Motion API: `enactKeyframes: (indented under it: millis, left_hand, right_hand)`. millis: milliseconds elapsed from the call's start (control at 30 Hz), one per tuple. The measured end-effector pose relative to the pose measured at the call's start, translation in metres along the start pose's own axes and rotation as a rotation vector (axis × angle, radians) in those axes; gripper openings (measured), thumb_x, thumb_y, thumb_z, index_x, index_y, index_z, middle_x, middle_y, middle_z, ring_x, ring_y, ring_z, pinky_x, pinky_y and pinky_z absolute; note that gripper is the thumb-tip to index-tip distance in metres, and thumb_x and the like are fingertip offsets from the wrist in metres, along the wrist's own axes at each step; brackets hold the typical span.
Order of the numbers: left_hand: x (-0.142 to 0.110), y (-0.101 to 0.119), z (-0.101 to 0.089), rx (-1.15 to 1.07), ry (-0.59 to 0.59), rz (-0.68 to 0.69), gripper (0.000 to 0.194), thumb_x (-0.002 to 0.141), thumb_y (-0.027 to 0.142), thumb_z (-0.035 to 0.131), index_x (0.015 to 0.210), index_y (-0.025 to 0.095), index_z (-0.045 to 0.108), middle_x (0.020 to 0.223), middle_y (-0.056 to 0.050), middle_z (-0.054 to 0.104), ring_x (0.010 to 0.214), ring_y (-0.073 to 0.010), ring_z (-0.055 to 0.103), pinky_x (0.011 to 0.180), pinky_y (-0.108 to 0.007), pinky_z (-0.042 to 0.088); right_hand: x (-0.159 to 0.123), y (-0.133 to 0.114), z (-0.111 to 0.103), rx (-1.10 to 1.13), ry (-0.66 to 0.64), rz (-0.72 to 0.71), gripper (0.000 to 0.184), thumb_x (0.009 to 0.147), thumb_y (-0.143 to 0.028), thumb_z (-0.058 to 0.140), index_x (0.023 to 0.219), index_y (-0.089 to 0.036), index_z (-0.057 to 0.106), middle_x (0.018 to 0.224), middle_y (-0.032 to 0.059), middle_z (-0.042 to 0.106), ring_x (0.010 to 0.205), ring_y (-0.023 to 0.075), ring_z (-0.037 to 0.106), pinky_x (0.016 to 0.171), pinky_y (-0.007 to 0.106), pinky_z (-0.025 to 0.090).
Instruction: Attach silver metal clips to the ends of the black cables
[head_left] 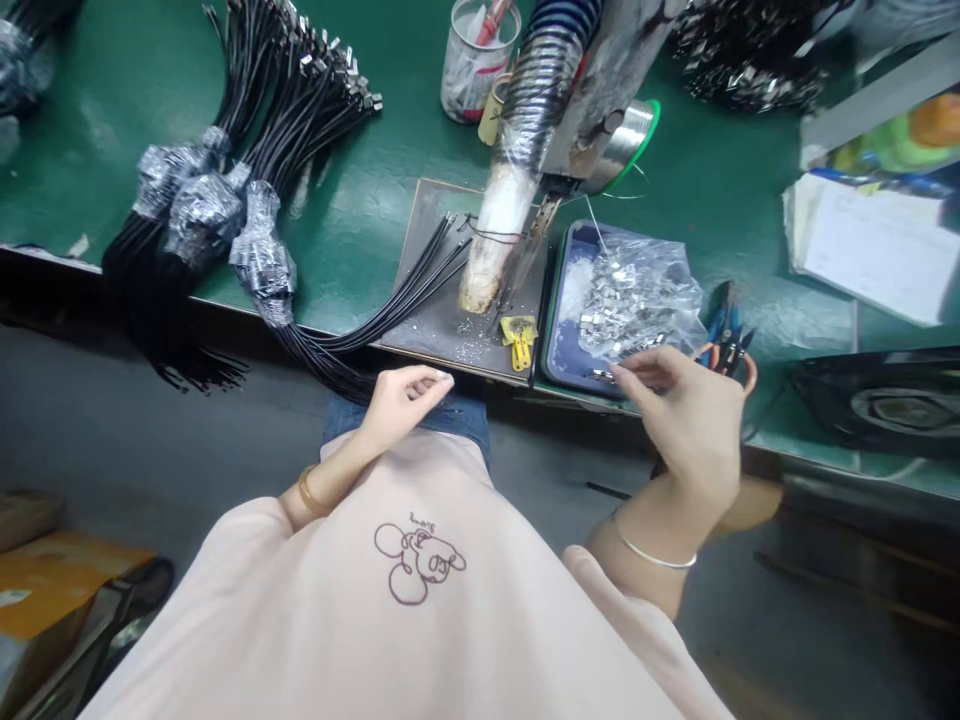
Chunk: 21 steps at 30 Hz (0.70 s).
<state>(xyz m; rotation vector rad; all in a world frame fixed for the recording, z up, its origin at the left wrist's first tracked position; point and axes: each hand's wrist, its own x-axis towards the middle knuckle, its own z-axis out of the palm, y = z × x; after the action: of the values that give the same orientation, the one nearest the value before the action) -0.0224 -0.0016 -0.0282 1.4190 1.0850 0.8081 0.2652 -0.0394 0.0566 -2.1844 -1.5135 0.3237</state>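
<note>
My left hand (pixel 401 398) hovers over my lap at the bench's front edge, fingers curled together beside a bunch of black wires (pixel 397 300) that runs onto the dark work plate (pixel 450 330). What it pinches, if anything, is hidden. My right hand (pixel 686 405) reaches the front rim of the blue tray (pixel 559 340), fingertips pinched among small metal clips (pixel 630 300) spilling from a clear bag. A taped fixture (pixel 499 235) stands on the plate, with a yellow clip (pixel 519 338) at its foot.
Bundles of black cables with foil-wrapped ends (pixel 217 200) lie at the left of the green bench (pixel 360 210). A cup (pixel 476 60), a solder spool (pixel 630 140), cutters (pixel 724 330), papers (pixel 877 240) and a black fan (pixel 885 400) sit around.
</note>
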Motion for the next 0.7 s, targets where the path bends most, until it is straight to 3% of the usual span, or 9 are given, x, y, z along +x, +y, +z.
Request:
enactKeyframes:
  millis: [100,167,233,300,367,467,567,633,700]
  left_hand:
    - [0.016,0.013,-0.013,0.082,0.201,0.173,0.024,0.088,0.035,0.068,0.079,0.014,0.074,0.067,-0.003,0.069,0.054,-0.0097,0.054,0.053,-0.023,0.047]
    - [0.035,0.021,-0.02,0.252,0.325,0.36,0.02,0.09,0.032,0.067,0.082,0.014,0.074,0.071,-0.002,0.068,0.055,-0.0096,0.052,0.056,-0.023,0.046]
    - [0.057,0.025,-0.025,0.468,0.372,0.457,0.015,0.09,0.028,0.068,0.091,0.015,0.075,0.079,-0.004,0.069,0.068,-0.0136,0.059,0.069,-0.027,0.051]
    - [0.079,0.023,-0.027,0.624,0.362,0.464,0.009,0.085,0.022,0.071,0.09,0.015,0.075,0.088,-0.007,0.071,0.082,-0.0189,0.064,0.077,-0.031,0.051]
    - [0.096,0.018,-0.029,0.652,0.331,0.427,0.004,0.084,0.016,0.069,0.084,0.015,0.073,0.087,-0.007,0.07,0.08,-0.019,0.064,0.075,-0.03,0.05]
    - [0.106,0.012,-0.033,0.4,0.467,0.377,0.008,0.085,0.019,0.069,0.078,0.014,0.07,0.076,-0.003,0.067,0.066,-0.0132,0.06,0.067,-0.026,0.047]
    - [0.095,0.019,-0.035,-0.039,0.517,0.343,0.021,0.086,0.035,0.072,0.089,0.014,0.072,0.064,0.001,0.062,0.055,-0.009,0.055,0.056,-0.022,0.044]
    - [0.078,0.03,-0.033,-0.25,0.338,0.31,0.033,0.082,0.046,0.075,0.093,0.015,0.074,0.054,0.004,0.057,0.046,-0.0077,0.049,0.049,-0.021,0.04]
    - [0.059,0.041,-0.028,-0.368,0.083,0.233,0.039,0.077,0.052,0.079,0.087,0.015,0.075,0.051,0.004,0.057,0.042,-0.0069,0.046,0.044,-0.022,0.037]
  right_hand:
    - [0.018,0.005,-0.004,-0.004,-0.205,0.004,0.054,0.068,-0.077,0.059,0.063,-0.023,0.06,0.066,0.0072,0.07,0.058,0.022,0.063,0.062,0.035,0.048]
    - [0.029,0.006,-0.005,0.002,-0.323,-0.032,0.064,0.063,-0.086,0.058,0.06,-0.022,0.06,0.066,0.008,0.069,0.058,0.0206,0.06,0.061,0.035,0.045]
    - [0.038,0.007,-0.005,-0.006,-0.429,-0.067,0.068,0.06,-0.09,0.058,0.059,-0.022,0.061,0.063,0.0079,0.068,0.058,0.0195,0.057,0.06,0.034,0.042]
    - [0.044,0.007,-0.004,-0.021,-0.492,-0.073,0.063,0.062,-0.084,0.064,0.058,-0.021,0.062,0.059,0.0063,0.066,0.055,0.0173,0.054,0.058,0.032,0.038]
    - [0.045,0.005,-0.003,-0.032,-0.496,-0.058,0.047,0.068,-0.065,0.074,0.057,-0.02,0.062,0.055,0.0034,0.063,0.053,0.0144,0.051,0.057,0.03,0.036]
    - [0.038,-0.001,0.001,-0.026,-0.395,-0.013,0.024,0.069,-0.024,0.078,0.055,-0.02,0.059,0.054,-0.0004,0.061,0.051,0.0116,0.05,0.057,0.028,0.036]
    - [0.024,-0.007,0.006,0.06,-0.161,0.003,0.022,0.067,-0.008,0.072,0.058,-0.021,0.057,0.058,-0.001,0.061,0.054,0.0119,0.055,0.058,0.026,0.042]
    - [0.012,-0.011,0.009,0.15,0.054,-0.03,0.019,0.068,-0.011,0.071,0.062,-0.022,0.057,0.065,0.0007,0.064,0.057,0.0134,0.06,0.058,0.026,0.047]
    - [0.001,-0.017,0.012,0.218,0.25,-0.101,0.014,0.071,-0.017,0.071,0.066,-0.022,0.059,0.073,0.0035,0.068,0.06,0.0153,0.065,0.056,0.027,0.052]
